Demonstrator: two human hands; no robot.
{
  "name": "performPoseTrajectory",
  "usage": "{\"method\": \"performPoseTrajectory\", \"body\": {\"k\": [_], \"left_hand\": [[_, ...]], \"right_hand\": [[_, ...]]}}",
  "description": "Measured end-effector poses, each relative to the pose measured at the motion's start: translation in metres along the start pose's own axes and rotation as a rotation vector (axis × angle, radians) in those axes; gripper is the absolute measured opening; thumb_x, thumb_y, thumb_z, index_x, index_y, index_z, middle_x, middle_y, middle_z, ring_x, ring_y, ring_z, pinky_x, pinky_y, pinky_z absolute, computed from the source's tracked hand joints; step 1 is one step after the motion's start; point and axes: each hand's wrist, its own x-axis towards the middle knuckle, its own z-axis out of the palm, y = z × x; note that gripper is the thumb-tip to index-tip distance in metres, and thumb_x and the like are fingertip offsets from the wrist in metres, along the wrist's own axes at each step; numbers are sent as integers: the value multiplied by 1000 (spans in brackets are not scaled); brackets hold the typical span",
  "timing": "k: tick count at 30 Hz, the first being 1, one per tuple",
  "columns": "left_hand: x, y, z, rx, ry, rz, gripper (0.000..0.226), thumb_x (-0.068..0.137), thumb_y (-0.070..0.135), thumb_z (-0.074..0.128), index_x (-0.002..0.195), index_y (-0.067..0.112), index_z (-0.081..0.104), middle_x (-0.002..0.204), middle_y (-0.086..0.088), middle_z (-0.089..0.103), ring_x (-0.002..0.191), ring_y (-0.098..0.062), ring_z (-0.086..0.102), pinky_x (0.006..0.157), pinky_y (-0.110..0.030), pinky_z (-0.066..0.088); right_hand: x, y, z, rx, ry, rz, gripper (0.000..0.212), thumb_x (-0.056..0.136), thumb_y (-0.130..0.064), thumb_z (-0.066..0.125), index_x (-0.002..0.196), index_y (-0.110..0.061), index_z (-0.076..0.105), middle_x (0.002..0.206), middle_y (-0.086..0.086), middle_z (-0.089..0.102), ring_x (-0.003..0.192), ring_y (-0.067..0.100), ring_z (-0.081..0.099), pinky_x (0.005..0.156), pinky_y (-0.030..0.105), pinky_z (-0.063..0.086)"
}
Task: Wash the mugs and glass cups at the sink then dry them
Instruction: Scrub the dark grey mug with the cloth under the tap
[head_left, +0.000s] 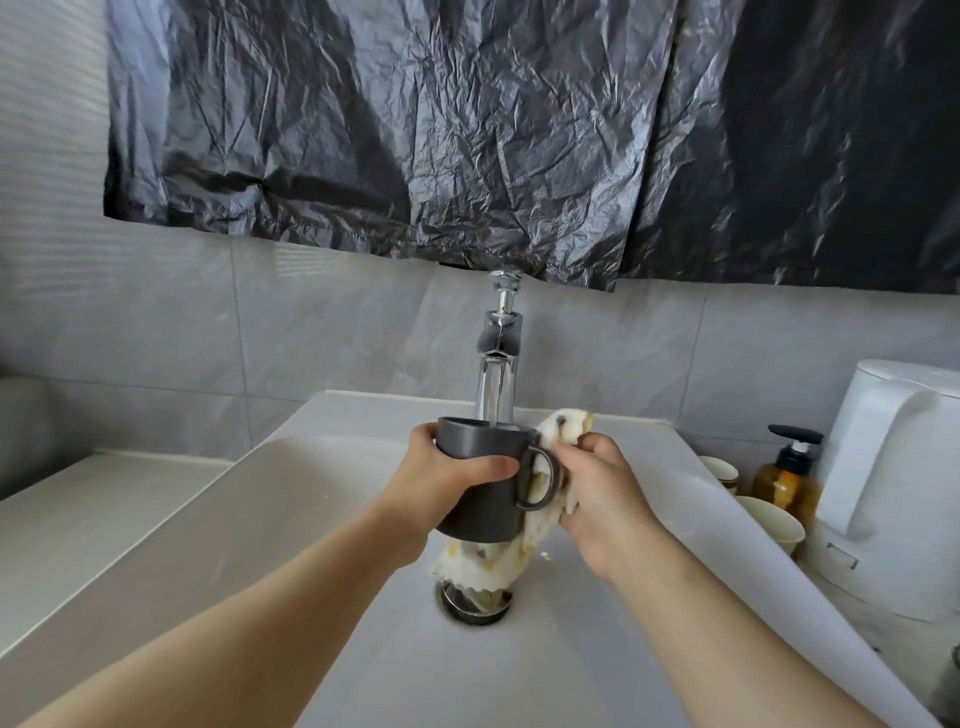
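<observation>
A mug is held upright over the middle of the sink, just in front of the tap at the back edge, its long axis vertical and its mouth up. The left hand is wrapped round the body, fingers curled across the front. The handle is turned to the right, towards the right hand, which is the nearer one to it and is closed on a cloth pressed against that side. The cloth is seen through the handle loop and hangs below the mug, above the drain. Whether water is running cannot be made out, and the mug's inside and far wall are hidden. More cups are partly seen by the sink's right edge, their number uncertain.
</observation>
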Motion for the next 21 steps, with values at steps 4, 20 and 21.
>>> {"method": "performPoseTrajectory", "body": {"k": [4, 20, 21], "left_hand": [[0, 2, 2, -13, -26, -49, 67, 69, 20, 82, 118, 22, 37, 106, -2, 57, 90, -19, 61, 65, -28, 51], [1, 0, -5, 134, -150, 13, 98, 31, 31, 85, 120, 33, 44, 110, -7, 61, 93, -22, 66, 71, -29, 56], [2, -3, -3, 68, -113, -21, 103, 35, 30, 86, 127, 30, 40, 111, -10, 60, 91, -25, 67, 70, -31, 56]], "right_hand": [[4, 3, -5, -12, 64, 39, 9, 95, -13, 48, 90, -19, 51, 80, 5, 61, 69, 20, 57, 69, 34, 45], [6, 9, -9, -161, 11, 197, 15, 85, -8, 52, 99, -11, 56, 88, 13, 62, 73, 25, 59, 60, 28, 50], [6, 9, -7, -117, 20, 200, 13, 86, -7, 52, 98, -12, 57, 89, 13, 63, 73, 24, 60, 60, 28, 50]]}}
